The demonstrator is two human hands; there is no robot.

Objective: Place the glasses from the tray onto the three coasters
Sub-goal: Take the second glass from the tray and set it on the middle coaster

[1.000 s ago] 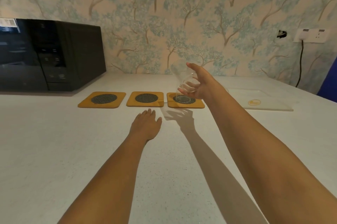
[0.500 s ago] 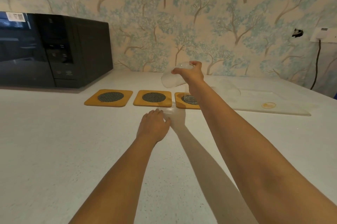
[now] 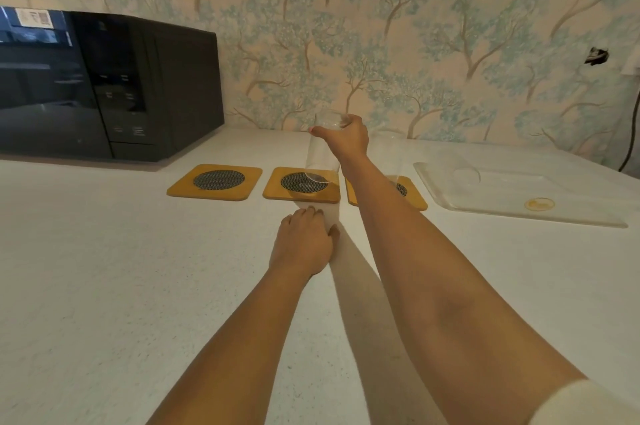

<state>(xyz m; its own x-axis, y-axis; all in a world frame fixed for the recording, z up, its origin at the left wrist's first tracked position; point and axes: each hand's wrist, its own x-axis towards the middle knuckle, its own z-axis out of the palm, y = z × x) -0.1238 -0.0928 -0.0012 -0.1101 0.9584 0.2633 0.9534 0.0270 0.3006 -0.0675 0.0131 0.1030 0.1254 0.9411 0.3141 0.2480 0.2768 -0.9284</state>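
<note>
The right hand (image 3: 346, 139) grips a clear glass (image 3: 322, 154) by its rim, fingers closed around the top, holding it tilted over the middle coaster (image 3: 301, 184). Another glass (image 3: 389, 156) stands on the right coaster (image 3: 414, 196). The left hand (image 3: 303, 243) lies flat on the surface (image 3: 104, 269), fingers together, holding nothing, near the tray (image 3: 512, 192).

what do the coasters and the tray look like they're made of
Square orange-brown coasters: probably wood or bamboo, matte, with a dark woven-looking mesh disc inset. Clear rectangular tray: glossy transparent plastic or acrylic, since the white counter shows through; which one is unclear.
</note>
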